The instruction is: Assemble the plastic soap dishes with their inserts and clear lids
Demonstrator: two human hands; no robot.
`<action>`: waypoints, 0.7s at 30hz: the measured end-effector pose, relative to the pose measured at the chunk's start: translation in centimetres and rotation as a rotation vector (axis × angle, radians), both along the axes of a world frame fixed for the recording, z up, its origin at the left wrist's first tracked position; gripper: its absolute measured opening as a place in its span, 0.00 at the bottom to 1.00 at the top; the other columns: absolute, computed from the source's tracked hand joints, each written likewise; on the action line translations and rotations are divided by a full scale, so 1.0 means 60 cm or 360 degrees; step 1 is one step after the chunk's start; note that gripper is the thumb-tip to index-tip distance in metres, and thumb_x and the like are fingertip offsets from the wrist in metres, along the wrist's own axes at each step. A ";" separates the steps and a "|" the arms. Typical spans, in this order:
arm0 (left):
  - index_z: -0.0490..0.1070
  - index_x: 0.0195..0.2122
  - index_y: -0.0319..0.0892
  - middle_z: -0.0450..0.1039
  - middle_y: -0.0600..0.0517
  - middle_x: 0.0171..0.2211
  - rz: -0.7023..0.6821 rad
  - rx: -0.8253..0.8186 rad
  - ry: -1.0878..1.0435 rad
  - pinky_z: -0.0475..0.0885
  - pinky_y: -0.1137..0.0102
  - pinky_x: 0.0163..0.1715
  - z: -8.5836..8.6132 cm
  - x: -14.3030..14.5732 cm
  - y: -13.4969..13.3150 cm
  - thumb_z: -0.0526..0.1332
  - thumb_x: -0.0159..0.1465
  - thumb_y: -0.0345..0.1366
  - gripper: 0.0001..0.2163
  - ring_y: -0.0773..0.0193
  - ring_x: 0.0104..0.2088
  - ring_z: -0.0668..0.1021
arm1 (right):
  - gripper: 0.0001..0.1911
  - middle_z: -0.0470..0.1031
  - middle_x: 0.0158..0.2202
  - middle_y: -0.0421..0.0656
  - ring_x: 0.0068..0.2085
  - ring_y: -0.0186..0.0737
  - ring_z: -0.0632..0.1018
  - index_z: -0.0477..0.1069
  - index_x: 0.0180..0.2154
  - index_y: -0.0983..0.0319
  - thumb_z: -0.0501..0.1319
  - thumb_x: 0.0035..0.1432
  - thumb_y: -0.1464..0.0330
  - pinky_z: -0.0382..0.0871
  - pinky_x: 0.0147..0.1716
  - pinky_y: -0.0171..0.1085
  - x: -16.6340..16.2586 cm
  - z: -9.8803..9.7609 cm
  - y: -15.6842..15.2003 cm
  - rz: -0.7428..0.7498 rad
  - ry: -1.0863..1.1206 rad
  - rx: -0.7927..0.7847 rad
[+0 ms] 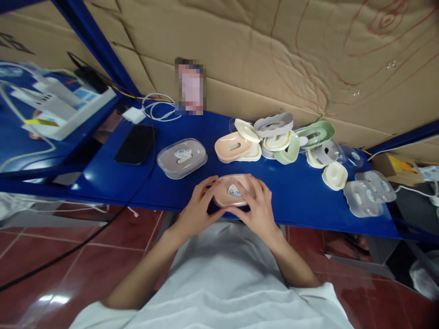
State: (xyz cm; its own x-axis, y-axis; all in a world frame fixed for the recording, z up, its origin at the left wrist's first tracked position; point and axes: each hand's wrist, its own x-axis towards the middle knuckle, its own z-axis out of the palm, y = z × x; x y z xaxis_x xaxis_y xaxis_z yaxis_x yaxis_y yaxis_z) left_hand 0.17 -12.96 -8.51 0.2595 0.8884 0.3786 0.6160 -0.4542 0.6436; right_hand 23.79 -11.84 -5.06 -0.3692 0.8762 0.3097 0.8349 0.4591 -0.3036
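Note:
Both hands hold a peach oval soap box [230,192] with a clear lid and a round sticker, just above the near edge of the blue shelf [295,192]. My left hand [196,211] curls round its left side, fingers on the lid. My right hand [258,205] grips its right side the same way. A closed grey box with a clear lid [181,158] rests to the left. Further back lies a peach tray [232,147].
A heap of cream, green and white trays and lids [291,137] lies at the back right, clear lids [368,194] at the far right. A black phone [135,144], white charger and cables [156,107] sit at the left. Cardboard lines the wall behind. Red tiled floor lies below.

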 end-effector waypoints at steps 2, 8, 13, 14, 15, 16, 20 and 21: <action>0.57 0.75 0.55 0.60 0.39 0.71 -0.0010 0.0033 -0.0001 0.76 0.49 0.65 -0.003 -0.002 0.002 0.69 0.71 0.43 0.34 0.43 0.70 0.70 | 0.36 0.61 0.76 0.50 0.70 0.68 0.66 0.68 0.71 0.46 0.65 0.66 0.43 0.68 0.64 0.63 -0.008 0.000 0.001 0.0017 -0.0038 -0.0010; 0.59 0.75 0.54 0.64 0.39 0.70 -0.0010 0.0027 -0.0021 0.74 0.47 0.66 -0.007 -0.005 0.007 0.70 0.71 0.46 0.34 0.43 0.69 0.72 | 0.38 0.63 0.74 0.50 0.67 0.67 0.68 0.66 0.72 0.44 0.65 0.66 0.42 0.70 0.62 0.63 -0.004 0.005 0.009 0.0019 -0.0111 -0.0016; 0.59 0.74 0.54 0.64 0.40 0.70 0.0018 -0.0004 -0.0039 0.72 0.47 0.68 -0.007 -0.005 0.007 0.69 0.71 0.48 0.34 0.45 0.70 0.71 | 0.37 0.60 0.76 0.50 0.71 0.66 0.66 0.68 0.71 0.46 0.67 0.66 0.44 0.66 0.68 0.64 0.001 -0.008 0.023 0.0094 -0.0010 -0.0044; 0.59 0.75 0.54 0.63 0.40 0.70 0.0011 0.0013 -0.0041 0.72 0.48 0.68 -0.007 -0.004 0.006 0.69 0.71 0.48 0.34 0.45 0.70 0.70 | 0.37 0.58 0.77 0.51 0.73 0.65 0.64 0.68 0.72 0.47 0.66 0.66 0.45 0.65 0.69 0.64 0.003 -0.012 0.024 0.0116 0.0021 -0.0046; 0.59 0.75 0.54 0.63 0.40 0.71 0.0002 0.0026 -0.0041 0.73 0.49 0.68 -0.007 -0.004 0.006 0.68 0.72 0.48 0.33 0.45 0.71 0.70 | 0.37 0.56 0.78 0.51 0.74 0.64 0.63 0.66 0.73 0.48 0.66 0.67 0.46 0.65 0.70 0.63 0.005 -0.015 0.024 0.0136 0.0049 -0.0048; 0.58 0.75 0.55 0.62 0.40 0.71 -0.0007 0.0033 -0.0041 0.73 0.50 0.68 -0.007 -0.004 0.005 0.68 0.72 0.47 0.33 0.46 0.71 0.69 | 0.38 0.54 0.79 0.51 0.76 0.63 0.62 0.64 0.74 0.49 0.66 0.68 0.47 0.64 0.71 0.62 0.006 -0.018 0.023 0.0153 0.0067 -0.0051; 0.57 0.76 0.56 0.59 0.41 0.73 -0.0058 0.0011 -0.0056 0.74 0.51 0.68 -0.008 -0.003 0.006 0.67 0.73 0.46 0.33 0.46 0.72 0.69 | 0.41 0.50 0.80 0.50 0.79 0.61 0.56 0.57 0.77 0.48 0.66 0.69 0.50 0.64 0.73 0.62 0.008 -0.024 0.015 0.0144 0.0064 -0.0053; 0.57 0.76 0.56 0.59 0.41 0.73 -0.0072 0.0000 -0.0059 0.74 0.51 0.68 -0.009 -0.002 0.007 0.67 0.73 0.45 0.33 0.46 0.72 0.69 | 0.41 0.50 0.80 0.51 0.79 0.62 0.56 0.56 0.77 0.48 0.66 0.69 0.50 0.63 0.73 0.62 0.007 -0.024 0.013 0.0138 0.0052 -0.0047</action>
